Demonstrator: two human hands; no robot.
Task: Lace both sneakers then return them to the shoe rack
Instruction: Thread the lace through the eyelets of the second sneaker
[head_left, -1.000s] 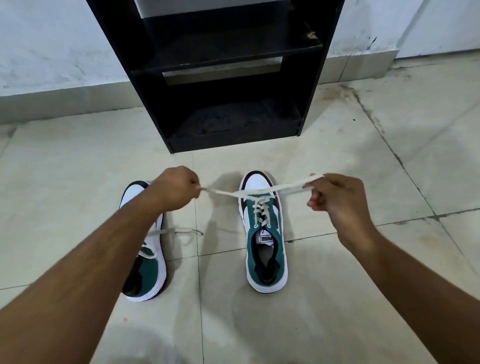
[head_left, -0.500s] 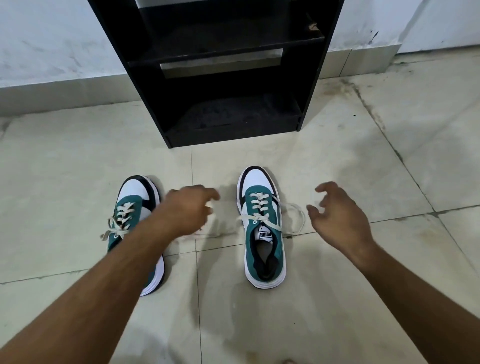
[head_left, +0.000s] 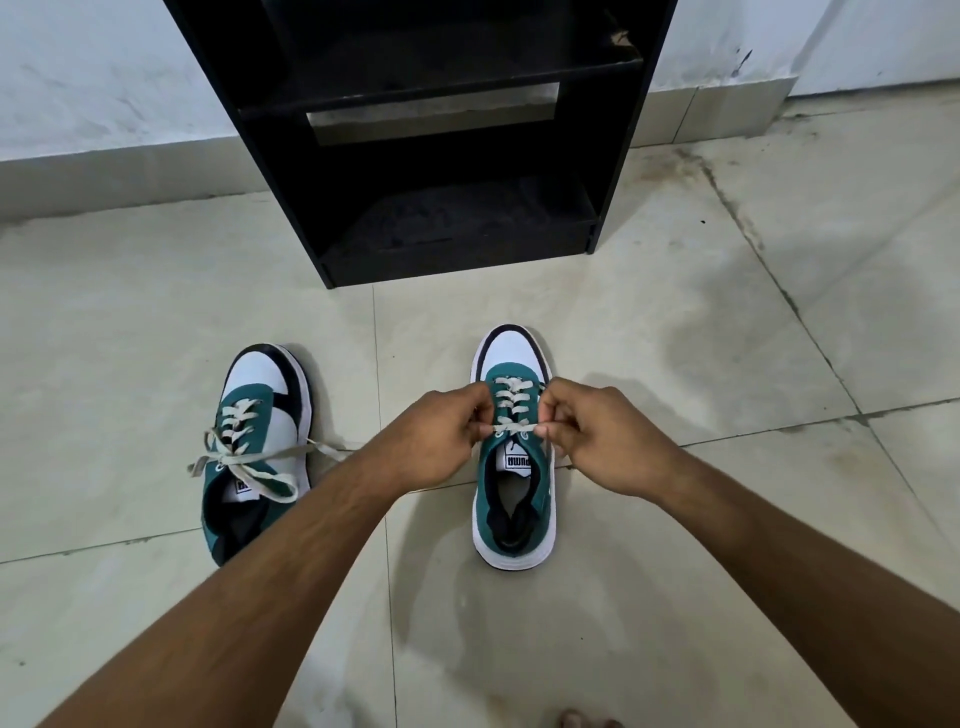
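Observation:
Two green, white and black sneakers stand on the tiled floor, toes pointing at the shoe rack. The right sneaker (head_left: 514, 499) has a white lace (head_left: 511, 410) crossed through its eyelets. My left hand (head_left: 434, 441) pinches the lace on the left side of the tongue. My right hand (head_left: 605, 441) pinches it on the right side, so a short stretch runs taut between my fingers. The left sneaker (head_left: 254, 452) sits apart to the left, with its lace (head_left: 249, 462) lying loose across the shoe and onto the floor.
A black shoe rack (head_left: 457, 156) with open shelves stands against the white wall, straight ahead of the sneakers. Beige floor tiles (head_left: 727, 322) spread around both shoes. A toe shows at the bottom edge (head_left: 576, 719).
One second ago both hands pulled the lace ends wide apart. They let go, opened over the floor, then came together on the lace at the right sneaker's tongue.

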